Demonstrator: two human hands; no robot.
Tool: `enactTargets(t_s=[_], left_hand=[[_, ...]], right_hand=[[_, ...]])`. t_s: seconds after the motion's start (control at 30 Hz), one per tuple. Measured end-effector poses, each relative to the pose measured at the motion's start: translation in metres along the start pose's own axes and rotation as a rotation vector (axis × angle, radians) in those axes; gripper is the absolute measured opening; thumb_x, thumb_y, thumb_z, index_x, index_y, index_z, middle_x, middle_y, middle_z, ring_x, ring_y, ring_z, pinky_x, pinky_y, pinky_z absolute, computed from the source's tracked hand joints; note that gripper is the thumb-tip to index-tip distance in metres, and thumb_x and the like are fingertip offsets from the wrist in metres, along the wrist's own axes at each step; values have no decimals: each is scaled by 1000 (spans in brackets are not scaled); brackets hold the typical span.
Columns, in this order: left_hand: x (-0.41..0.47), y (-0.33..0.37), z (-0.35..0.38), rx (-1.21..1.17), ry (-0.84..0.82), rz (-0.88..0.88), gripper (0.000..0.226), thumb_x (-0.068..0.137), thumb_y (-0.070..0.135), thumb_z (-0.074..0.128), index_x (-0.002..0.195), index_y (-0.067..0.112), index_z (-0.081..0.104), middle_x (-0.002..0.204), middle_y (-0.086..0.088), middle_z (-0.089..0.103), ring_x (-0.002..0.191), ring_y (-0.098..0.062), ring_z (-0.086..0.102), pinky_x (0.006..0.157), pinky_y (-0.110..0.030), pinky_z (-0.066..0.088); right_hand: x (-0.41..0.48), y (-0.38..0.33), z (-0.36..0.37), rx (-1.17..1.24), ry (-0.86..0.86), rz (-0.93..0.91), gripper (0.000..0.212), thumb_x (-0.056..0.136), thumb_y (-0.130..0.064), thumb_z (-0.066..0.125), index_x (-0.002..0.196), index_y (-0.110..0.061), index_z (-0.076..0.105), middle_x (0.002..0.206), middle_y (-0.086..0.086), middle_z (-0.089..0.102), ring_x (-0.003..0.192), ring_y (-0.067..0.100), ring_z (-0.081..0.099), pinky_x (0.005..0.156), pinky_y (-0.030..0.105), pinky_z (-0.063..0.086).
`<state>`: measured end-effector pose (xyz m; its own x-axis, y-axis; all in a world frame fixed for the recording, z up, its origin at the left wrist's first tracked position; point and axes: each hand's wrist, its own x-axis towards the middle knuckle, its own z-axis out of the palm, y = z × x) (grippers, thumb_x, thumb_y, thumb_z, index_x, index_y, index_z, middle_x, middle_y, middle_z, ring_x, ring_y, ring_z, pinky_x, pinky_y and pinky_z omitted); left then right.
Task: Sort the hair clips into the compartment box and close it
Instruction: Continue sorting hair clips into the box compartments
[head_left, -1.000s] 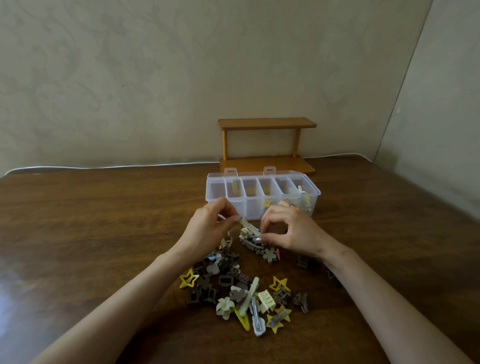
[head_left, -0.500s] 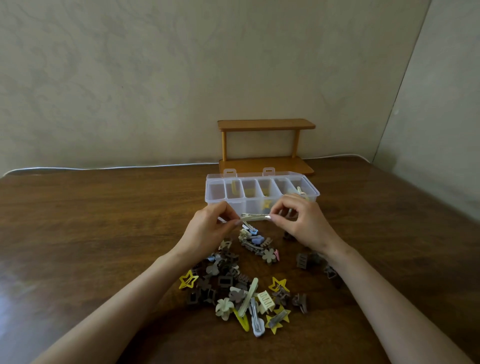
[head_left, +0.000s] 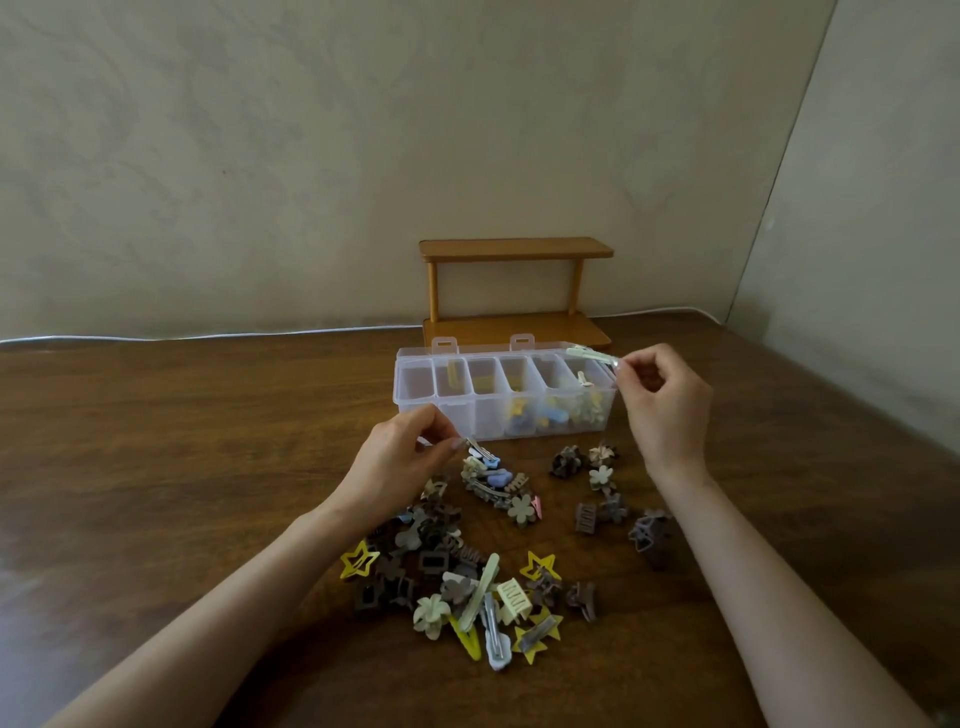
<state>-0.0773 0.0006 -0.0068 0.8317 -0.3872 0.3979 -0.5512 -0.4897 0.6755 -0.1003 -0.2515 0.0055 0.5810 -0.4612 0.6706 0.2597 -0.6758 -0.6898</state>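
Observation:
A clear compartment box (head_left: 415, 402) stands open on the wooden table, its lid tipped back; several compartments hold clips. My right hand (head_left: 667, 410) pinches a pale green snap clip (head_left: 589, 355) and holds it above the box's rightmost compartment. My left hand (head_left: 402, 470) is curled in front of the box, its fingertips pinching a small metal clip (head_left: 477, 448) at the top of a clip cluster (head_left: 501, 488). A large pile of brown, cream and yellow clips (head_left: 457, 592) lies between my forearms. More brown clips (head_left: 605, 493) are scattered under my right wrist.
A small two-tier wooden shelf (head_left: 514, 291) stands against the wall right behind the box. A white cable (head_left: 208, 336) runs along the table's back edge. Bare table (head_left: 182, 467) stretches to the left and to the far right.
My right hand has lifted the pale green clip away from the pile, up and to the right, over the box's right end. My left hand stays at the cluster.

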Motion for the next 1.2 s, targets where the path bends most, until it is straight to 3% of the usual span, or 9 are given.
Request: enactTargets(t_s=[0.13,0.27,0.33,0.6,0.83,1.2], left_hand=[[0,0,0,18,-5,1,5,88,21,59,85,18,60,88,7,64,80,-4,60,56,-14,47],[1,0,-1,29,-3,3,6,88,22,59,84,19,59,88,6,65,80,-4,61,60,-13,48],[1,-1,-1,32,1,1,6,88,21,58,84,18,60,88,7,64,80,-4,61,61,-13,47],[2,-4,-3,33,39,-9,8,90,21,57,87,15,61,89,6,65,81,-5,60,68,-16,48],[3,-3,-10,-49,190,22,3,91,15,54,94,15,54,86,5,66,80,-5,63,67,-18,51],[6,-4,-16,-31,183,-12,6,93,15,52,93,11,57,86,6,67,79,-7,64,69,-21,53]], right_hand=[[5,11,5,-222,52,-29,8,88,-23,61,85,-16,64,80,-5,63,74,12,57,55,17,37],[11,24,15,-469,-99,4,22,87,-39,61,99,-21,66,99,1,59,96,22,52,76,32,39],[10,27,16,-452,-120,5,22,90,-36,57,102,-20,67,102,3,59,99,23,51,79,33,39],[6,29,10,-321,-178,20,19,94,-24,52,104,-17,67,97,-2,56,94,19,55,64,22,36],[1,27,10,-197,-282,30,21,94,-17,52,110,-14,65,107,3,65,99,16,58,80,36,53],[1,19,8,-181,-430,4,20,93,-17,55,108,-19,67,98,-3,60,93,13,50,69,20,38]])
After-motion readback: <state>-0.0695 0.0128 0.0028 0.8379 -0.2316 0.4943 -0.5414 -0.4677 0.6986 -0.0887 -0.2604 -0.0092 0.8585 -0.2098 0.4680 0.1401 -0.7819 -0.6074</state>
